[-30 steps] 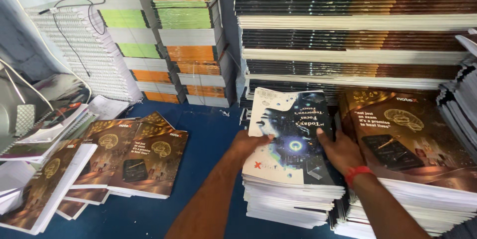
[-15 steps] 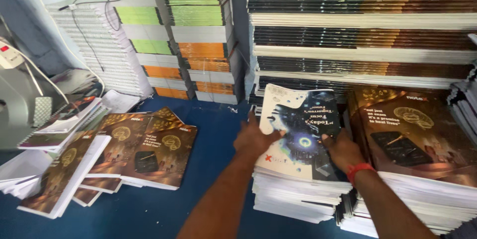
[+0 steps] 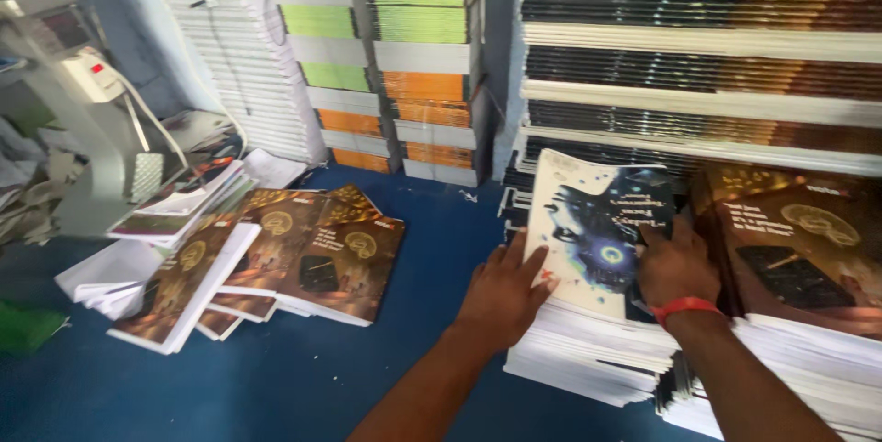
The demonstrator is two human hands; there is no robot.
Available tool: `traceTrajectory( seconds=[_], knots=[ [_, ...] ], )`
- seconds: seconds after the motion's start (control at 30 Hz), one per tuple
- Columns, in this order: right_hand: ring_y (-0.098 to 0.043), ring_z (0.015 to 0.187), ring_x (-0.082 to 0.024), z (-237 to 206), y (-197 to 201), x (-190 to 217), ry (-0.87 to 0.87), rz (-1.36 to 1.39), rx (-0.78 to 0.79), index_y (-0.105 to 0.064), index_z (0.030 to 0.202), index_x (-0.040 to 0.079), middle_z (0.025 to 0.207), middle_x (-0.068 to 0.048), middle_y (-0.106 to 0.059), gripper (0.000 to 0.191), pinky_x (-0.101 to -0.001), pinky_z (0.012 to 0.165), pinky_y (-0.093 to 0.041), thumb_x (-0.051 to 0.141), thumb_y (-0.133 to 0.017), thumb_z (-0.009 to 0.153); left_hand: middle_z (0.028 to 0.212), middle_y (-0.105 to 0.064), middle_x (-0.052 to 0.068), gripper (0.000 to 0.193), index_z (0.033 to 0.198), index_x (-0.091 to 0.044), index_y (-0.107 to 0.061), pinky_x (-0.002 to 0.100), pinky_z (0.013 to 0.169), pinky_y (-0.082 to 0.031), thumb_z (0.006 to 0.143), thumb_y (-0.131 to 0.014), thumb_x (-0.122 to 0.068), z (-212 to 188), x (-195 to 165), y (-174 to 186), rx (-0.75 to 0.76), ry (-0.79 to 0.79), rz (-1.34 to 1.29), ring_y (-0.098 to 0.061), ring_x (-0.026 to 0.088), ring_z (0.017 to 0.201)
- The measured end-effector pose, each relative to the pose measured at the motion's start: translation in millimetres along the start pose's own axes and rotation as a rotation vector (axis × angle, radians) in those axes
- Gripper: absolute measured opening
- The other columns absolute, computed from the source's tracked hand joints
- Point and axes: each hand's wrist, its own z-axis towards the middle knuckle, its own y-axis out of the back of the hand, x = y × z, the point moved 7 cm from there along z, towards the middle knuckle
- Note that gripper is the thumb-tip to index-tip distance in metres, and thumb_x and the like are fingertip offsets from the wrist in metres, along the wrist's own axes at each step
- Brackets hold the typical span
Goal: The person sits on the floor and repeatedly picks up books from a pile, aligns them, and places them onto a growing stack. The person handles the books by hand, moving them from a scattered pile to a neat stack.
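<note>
While brown-covered books lie beside, left hand and right hand press flat, grips spread, on the dark-and-white book.

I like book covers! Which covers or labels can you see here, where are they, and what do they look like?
Dark blue and white space-picture cover: top of the white stack, under both hands.
Brown and gold cover: top of the stack to its right.
Brown and gold covers: fanned on the blue floor, left.
White box with red label: upper left.
</note>
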Motion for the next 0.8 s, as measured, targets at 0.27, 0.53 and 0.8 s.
traceTrajectory(
  seconds=[0.27, 0.53, 0.8],
  knots=[
    [-0.053, 0.130, -0.032, -26.5, 33.4, 101.9, 0.345, -0.051, -0.084, -0.076, 0.116, 0.020, 0.135, -0.010, -0.062, 0.044, -0.0516, 0.113, -0.036, 0.008, -0.062, 0.076, 0.166, -0.021, 0.024, 0.059, 0.151, -0.013, -0.047, 0.056, 0.114, -0.032, 0.102, -0.051, -0.046, -47.9, 23.9, 49.0, -0.045, 0.079, -0.072, -0.033, 0.047, 0.146],
    [-0.058, 0.120, -0.037, -86.2, 83.0, 228.1, 0.652, 0.426, -0.193, -0.064, 0.121, 0.001, 0.123, -0.017, -0.066, 0.041, -0.0470, 0.110, -0.042, 0.002, -0.061, 0.081, 0.161, -0.030, 0.030, 0.059, 0.147, -0.006, -0.050, 0.054, 0.112, -0.038, 0.101, -0.054, -0.043, -118.7, 99.0, 102.1, -0.244, 0.119, -0.032, -0.043, 0.049, 0.138],
    [-0.059, 0.119, -0.036, -162.4, 51.4, 300.2, 0.802, 0.603, -0.074, -0.061, 0.127, 0.003, 0.121, -0.016, -0.066, 0.044, -0.0475, 0.109, -0.045, 0.002, -0.060, 0.083, 0.154, -0.039, 0.034, 0.063, 0.147, -0.003, -0.046, 0.052, 0.112, -0.041, 0.099, -0.058, -0.042, -248.9, 233.5, 141.1, -0.340, 0.434, 0.026, -0.045, 0.050, 0.136]
  ],
)
